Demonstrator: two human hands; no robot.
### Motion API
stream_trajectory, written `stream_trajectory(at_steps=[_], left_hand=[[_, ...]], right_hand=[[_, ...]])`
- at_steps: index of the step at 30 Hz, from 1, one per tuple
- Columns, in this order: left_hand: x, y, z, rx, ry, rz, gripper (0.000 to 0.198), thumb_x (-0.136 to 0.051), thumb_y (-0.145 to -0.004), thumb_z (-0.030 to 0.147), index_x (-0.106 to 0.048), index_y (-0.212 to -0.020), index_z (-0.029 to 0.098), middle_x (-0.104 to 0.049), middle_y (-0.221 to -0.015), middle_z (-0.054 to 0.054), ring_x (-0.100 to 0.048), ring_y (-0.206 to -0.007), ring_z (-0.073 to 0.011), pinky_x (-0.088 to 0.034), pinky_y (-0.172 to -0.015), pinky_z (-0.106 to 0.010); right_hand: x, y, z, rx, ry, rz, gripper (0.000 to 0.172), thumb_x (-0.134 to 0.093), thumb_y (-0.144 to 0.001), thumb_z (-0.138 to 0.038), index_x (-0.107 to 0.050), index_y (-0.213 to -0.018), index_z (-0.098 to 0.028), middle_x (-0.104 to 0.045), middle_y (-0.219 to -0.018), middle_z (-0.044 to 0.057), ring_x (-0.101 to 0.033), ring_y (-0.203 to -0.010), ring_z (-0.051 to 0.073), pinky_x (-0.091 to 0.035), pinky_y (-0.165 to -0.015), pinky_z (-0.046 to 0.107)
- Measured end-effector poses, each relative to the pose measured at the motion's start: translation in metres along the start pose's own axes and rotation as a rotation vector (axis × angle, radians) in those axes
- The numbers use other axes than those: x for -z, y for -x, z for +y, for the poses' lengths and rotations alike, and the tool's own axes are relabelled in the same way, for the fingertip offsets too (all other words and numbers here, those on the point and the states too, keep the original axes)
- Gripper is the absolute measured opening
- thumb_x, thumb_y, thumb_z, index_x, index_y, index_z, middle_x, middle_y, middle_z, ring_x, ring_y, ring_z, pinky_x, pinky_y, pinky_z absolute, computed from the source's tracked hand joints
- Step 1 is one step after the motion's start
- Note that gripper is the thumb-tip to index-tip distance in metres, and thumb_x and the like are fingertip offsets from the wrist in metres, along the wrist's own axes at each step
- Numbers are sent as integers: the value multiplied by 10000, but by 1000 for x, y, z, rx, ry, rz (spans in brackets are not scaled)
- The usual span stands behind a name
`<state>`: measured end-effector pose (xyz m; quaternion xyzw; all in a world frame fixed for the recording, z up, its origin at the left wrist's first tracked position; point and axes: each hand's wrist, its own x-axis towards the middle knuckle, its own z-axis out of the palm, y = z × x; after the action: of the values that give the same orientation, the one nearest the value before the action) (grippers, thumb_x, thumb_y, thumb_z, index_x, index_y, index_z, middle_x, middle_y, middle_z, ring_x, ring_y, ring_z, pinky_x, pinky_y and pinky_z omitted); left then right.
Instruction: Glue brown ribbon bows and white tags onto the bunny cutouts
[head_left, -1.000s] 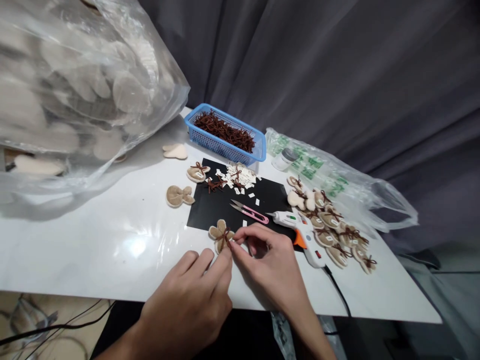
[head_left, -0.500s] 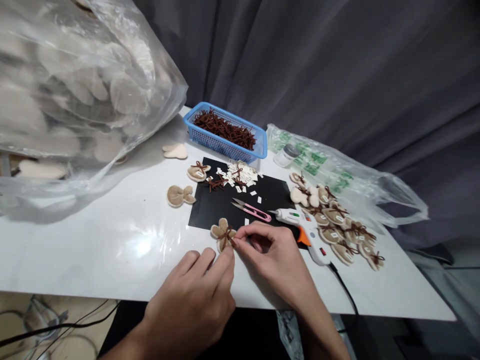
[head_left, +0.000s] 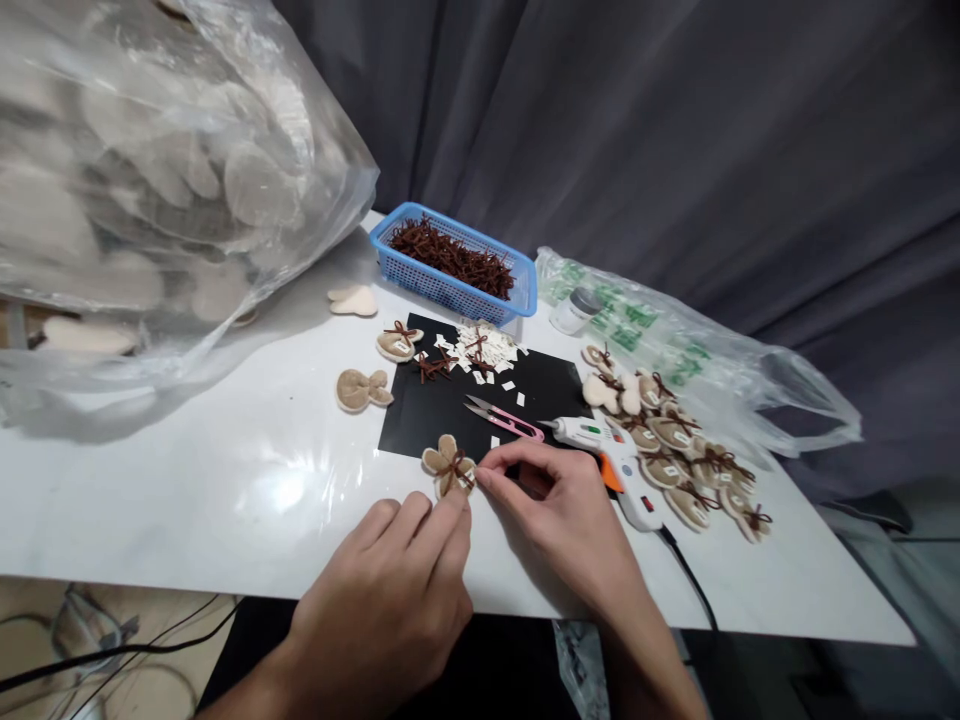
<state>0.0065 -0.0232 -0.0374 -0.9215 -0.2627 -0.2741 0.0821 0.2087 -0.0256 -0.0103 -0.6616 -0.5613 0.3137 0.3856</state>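
- While pressed down by fingertips of left hand [head_left: 390, 590], pinched at its brown bow [head_left: 456, 466] by thumb and forefinger of right hand [head_left: 559, 512]: felt piece [head_left: 439, 462], at near edge of black mat [head_left: 442, 412], just overlapping it, rest on white worktop [head_left: 187, 490].
- Felt piece: tan, fuzzy, rounded lobes; bow of thin dark cord.
- Just beyond right hand: pink snips [head_left: 504, 418] on mat, blades pointing left.
- Beside right hand, partly hidden by it: white-and-orange glue gun [head_left: 619, 462], black cord running off near edge.
- Right of gun: heap of finished pieces [head_left: 679, 445], overlapping, bows on.
- Far end of mat: scatter of small white paper tags [head_left: 489, 348], few loose bows among them.
- Behind mat: blue mesh basket [head_left: 450, 290], rectangular plastic, full of brown bows.
- Left of mat: two more tan pieces [head_left: 360, 390], one bowed, one bare.
- Far left: big clear bag [head_left: 150, 180], crinkled, glossy, stuffed with pale cutouts.
- Far right: thin green-printed bag [head_left: 675, 350], small jar [head_left: 574, 310] beside it.
- Backdrop: grey curtain [head_left: 675, 150], soft folds.
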Motion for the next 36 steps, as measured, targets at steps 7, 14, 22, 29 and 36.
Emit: stream_trajectory(at_steps=[7,14,22,29,36], left_hand=[[0,-1,-1,0,-8,13,392,-469,-962,81,-752,-1230,41,-822,-1257,-131,-682,-964,-311,-426,-878,-432],[4,0,-2,77,116,159,304,-504,-1006,71,-727,-1210,107,-825,-1181,-102,-698,-949,-253,-446,-901,-388],[14,-12,-10,612,617,28,449,-637,-1058,382,-576,-1493,289,-758,-1072,-38,-691,-887,-235,-516,-787,-342],[23,-21,-12,831,935,-176,429,-508,-1079,639,-649,-939,259,-698,-929,-41,-616,-900,-254,-477,-821,-340],[31,-27,-14,858,1148,-104,435,-540,-1067,646,-609,-928,240,-634,-913,-13,-572,-890,-212,-454,-829,-290]], right_hand=[[-1,3,0,60,-28,-38,252,-745,-917,-313,-844,-1132,-227,-762,-910,26,-428,-593,121,-352,-549,276],[0,1,5,31,-204,-67,176,-811,-882,-345,-851,-967,-196,-489,-589,-51,-345,-567,113,-259,-523,263],[-8,4,1,-50,-798,50,376,-1011,-722,-412,-848,-1002,-222,-786,-950,70,-647,-722,164,-544,-545,242],[-27,11,-7,-78,-1064,-24,369,-1030,-724,-374,-840,-990,-203,-793,-949,59,-691,-761,138,-629,-698,254],[-32,15,-9,-68,-1048,-94,420,-1054,-661,-370,-837,-971,-190,-783,-960,63,-688,-844,181,-622,-665,257]])
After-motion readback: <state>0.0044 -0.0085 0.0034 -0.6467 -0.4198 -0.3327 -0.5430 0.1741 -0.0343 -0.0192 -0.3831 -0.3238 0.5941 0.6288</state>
